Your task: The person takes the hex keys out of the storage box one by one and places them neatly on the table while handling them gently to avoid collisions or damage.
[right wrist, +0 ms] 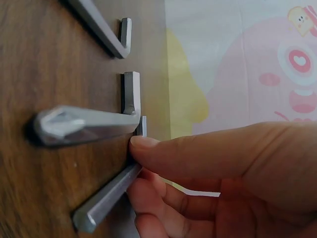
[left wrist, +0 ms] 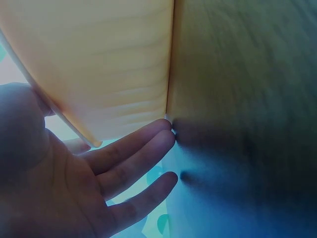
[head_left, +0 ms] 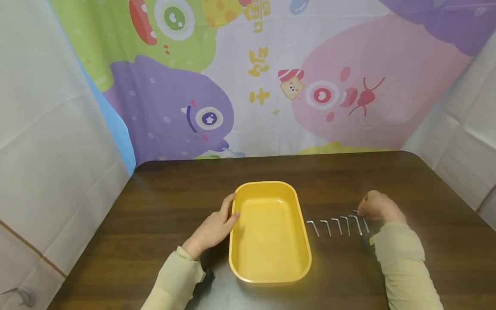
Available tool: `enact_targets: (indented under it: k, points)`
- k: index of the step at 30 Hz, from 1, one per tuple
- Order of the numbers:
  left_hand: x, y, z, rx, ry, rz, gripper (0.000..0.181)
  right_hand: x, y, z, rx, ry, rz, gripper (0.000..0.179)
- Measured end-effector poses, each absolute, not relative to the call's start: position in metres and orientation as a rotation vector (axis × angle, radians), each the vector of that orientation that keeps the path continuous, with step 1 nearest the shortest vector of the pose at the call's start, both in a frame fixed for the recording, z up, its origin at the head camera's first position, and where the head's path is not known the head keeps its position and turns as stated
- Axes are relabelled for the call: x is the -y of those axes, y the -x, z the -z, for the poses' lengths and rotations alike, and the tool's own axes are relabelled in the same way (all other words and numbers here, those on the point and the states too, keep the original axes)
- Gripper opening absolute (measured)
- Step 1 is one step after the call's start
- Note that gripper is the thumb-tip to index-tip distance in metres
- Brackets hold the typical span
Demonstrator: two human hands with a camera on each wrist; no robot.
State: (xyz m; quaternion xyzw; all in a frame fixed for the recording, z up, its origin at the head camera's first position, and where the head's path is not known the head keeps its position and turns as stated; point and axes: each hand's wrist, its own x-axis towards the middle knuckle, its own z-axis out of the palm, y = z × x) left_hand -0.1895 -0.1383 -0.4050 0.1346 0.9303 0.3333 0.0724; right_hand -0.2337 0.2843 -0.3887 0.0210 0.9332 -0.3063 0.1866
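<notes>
My left hand [head_left: 212,230] is at the left side of a yellow plastic tub [head_left: 271,237], thumb over its rim and fingers along the outside wall. In the left wrist view, the fingertips [left wrist: 166,141] reach down to the table beside the tub. To the tub's right, several L-shaped metal hex keys [head_left: 338,226] lie in a row. My right hand [head_left: 381,206] pinches the rightmost hex key [right wrist: 106,198] near its bend between thumb and fingers; its long arm lies low over the wood. Right beside it lies another key [right wrist: 89,126] with a faceted tip.
The dark wooden table [head_left: 174,193] ends at a cartoon-printed curtain [head_left: 263,86] behind. White panels [head_left: 46,129] stand at left and right. A small dark object [head_left: 209,275] shows by the left cuff.
</notes>
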Motion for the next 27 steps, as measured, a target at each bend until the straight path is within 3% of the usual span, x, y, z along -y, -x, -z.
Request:
enact_targets:
  k: [12,20,27]
  points:
    - [0.136,0.193,0.405,-2.769,-0.405,-1.007,0.062,-0.286,0.230,0.387,-2.695,-0.043,0.773,0.010]
    - [0.134,0.196,0.411,-2.731,-0.454,-1.054,0.061,-0.282,0.228,0.378,-2.938,0.016,0.572,0.029]
    - [0.146,0.194,0.411,-2.715,-0.444,-1.197,0.068,-0.279,0.229,0.376,-3.175,0.260,0.546,0.059]
